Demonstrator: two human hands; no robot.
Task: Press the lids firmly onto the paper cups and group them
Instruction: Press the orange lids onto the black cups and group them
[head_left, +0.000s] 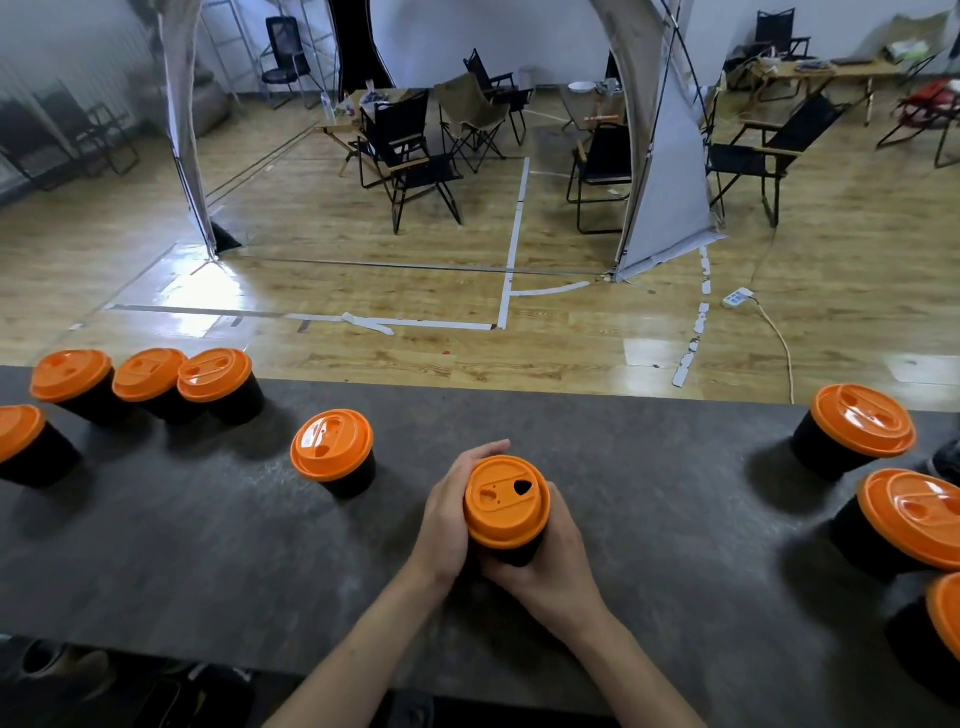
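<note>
Between both hands, a lidded cup.

Beyond the far edge of your dark grey surface lies a wooden floor marked with white tape lines. Right of centre a white power strip sits on the floor, its cable running toward you. Two grey fabric panels rise at upper left and upper right. Between them stand black folding chairs and a tan one. A wooden table fills the upper right corner, and a shoe shows at lower left.
</note>
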